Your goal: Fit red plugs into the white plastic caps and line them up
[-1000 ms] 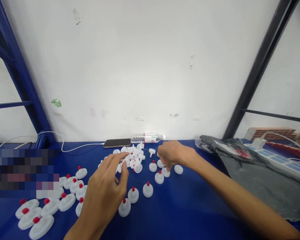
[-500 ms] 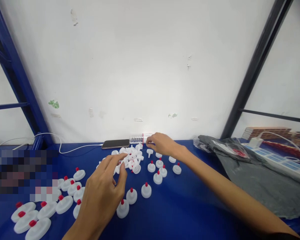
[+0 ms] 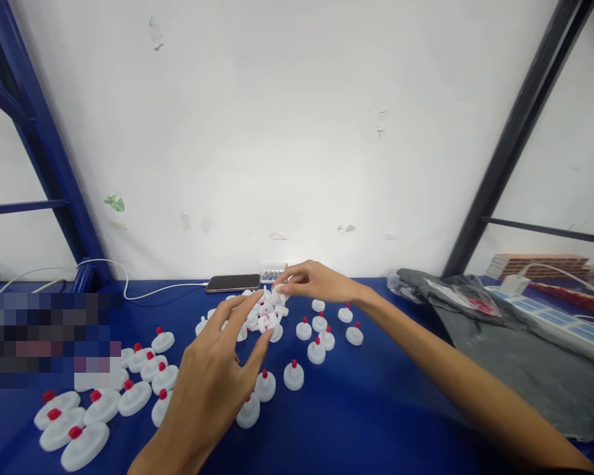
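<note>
The right hand [image 3: 319,282] touches the heaped white parts [image 3: 266,321], its grip unclear, near the left hand [image 3: 218,363], whose fingers stand apart.

Close above the tabletop [image 3: 366,409] on its near side, the head view looks forward and down, facing the wall [image 3: 297,132] behind it.

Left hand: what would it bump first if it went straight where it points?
The left hand would probably meet the pile of white pieces first, though its height is hard to judge.
</note>
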`<state>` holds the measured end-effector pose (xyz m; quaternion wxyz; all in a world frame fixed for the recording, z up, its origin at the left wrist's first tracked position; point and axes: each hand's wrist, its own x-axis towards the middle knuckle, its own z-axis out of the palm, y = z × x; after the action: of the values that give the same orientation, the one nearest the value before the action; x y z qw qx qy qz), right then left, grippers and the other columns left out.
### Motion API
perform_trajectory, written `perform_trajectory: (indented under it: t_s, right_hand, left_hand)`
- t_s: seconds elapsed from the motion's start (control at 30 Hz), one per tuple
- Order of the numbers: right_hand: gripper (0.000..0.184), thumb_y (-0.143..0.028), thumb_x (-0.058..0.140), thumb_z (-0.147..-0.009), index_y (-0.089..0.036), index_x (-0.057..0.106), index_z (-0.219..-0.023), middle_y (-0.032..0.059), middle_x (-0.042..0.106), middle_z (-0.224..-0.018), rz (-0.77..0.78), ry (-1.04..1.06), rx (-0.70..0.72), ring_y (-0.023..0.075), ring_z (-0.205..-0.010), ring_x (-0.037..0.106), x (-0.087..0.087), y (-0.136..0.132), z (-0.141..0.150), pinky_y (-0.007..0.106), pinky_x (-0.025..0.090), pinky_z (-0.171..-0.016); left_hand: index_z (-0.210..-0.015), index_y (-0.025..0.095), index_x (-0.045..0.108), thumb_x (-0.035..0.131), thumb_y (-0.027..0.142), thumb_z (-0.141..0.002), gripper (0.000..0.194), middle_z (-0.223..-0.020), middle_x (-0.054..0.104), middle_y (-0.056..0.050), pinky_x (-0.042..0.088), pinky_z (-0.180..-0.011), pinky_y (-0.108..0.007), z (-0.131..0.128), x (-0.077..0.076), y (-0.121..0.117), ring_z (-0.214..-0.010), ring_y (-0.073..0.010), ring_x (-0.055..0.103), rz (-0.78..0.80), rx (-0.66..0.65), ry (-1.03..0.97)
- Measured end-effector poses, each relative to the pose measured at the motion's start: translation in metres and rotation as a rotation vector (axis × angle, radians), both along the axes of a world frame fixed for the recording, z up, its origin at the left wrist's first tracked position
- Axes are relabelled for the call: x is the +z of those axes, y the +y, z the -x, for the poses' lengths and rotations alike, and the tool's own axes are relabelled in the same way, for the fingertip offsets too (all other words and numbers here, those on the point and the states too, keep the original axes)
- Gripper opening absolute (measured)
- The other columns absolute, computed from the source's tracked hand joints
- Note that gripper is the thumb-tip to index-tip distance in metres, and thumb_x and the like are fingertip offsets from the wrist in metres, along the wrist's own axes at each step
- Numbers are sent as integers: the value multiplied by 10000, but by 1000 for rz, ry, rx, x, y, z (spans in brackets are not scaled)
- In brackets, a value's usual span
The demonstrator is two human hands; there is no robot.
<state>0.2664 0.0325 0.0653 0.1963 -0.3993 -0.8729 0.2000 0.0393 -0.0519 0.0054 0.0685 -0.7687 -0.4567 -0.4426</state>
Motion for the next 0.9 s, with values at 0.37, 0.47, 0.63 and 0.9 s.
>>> perform_trajectory:
  t_s: [0.37,0.47,0.63,0.9]
  right_hand:
    - [354,-397,585,-1008,-277,596,-1341,34,656,-1148,289,334,277,86,-716,534,11,-32,22,227,439,-624]
    - [349,-370,516,-1045,-290,557,-1382,52,637,-1280,320,313,289,124,-905,614,10,-31,22,268,496,-772]
    - [323,-334,556,-1019,-252,581,-1331,65,728,-1127,-23,109,78,206,-1027,669,-4,-28,25,331,496,-839]
    - [298,-289,741,-891,-203,694,-1172,79,745,-945,-312,-360,18,239,-877,668,-42,-10,29,283,361,-640]
  left_hand:
    - [-1262,241,639,623,288,-973,293,-1198,701,-30,528,-543,-216,1,-3,5,-541,-64,573,-212,-67,18]
    - [-1233,218,647,629,295,-969,276,-1164,719,-35,521,-544,-224,1,-4,4,-536,-73,579,-244,-33,31]
    - [-1198,224,655,615,331,-967,258,-1106,702,-7,482,-521,-250,0,1,0,-446,-48,502,-176,54,-26]
    - [-1209,228,646,600,358,-970,277,-1116,687,-4,476,-530,-261,1,0,0,-438,-46,496,-148,58,-28]
